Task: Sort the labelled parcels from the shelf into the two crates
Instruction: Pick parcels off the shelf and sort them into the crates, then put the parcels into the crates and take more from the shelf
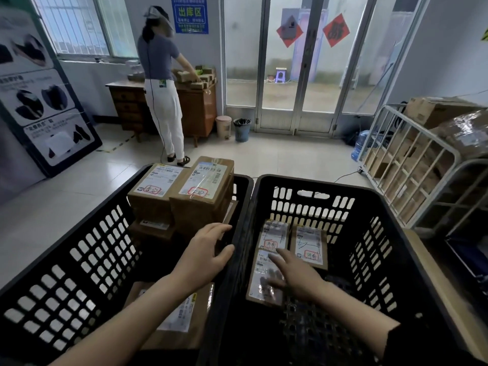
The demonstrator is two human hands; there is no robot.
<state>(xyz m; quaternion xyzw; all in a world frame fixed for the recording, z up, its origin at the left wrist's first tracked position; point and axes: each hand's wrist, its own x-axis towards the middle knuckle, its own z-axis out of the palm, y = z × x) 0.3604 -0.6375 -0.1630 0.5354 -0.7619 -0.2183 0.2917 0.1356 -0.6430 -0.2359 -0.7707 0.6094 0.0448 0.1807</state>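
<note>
Two black perforated plastic crates stand side by side: left crate (66, 273), right crate (369, 247).

The left crate holds four visible brown cardboard parcels with white labels: two on top of a stack (182, 186) at its far edge, one lower down, and one at the near edge.

The right crate holds three flat labelled parcels (309, 245) on its floor.

The left hand (208, 249) is beside the stack with fingers straight, holding nothing.

The right hand (293, 276), blurred, lies with fingers spread on the nearest of the three.

Blue wall sign (189, 15) — "出库区"; right-crate parcel label (309, 245) — handwritten "河南", boxed in red
</note>
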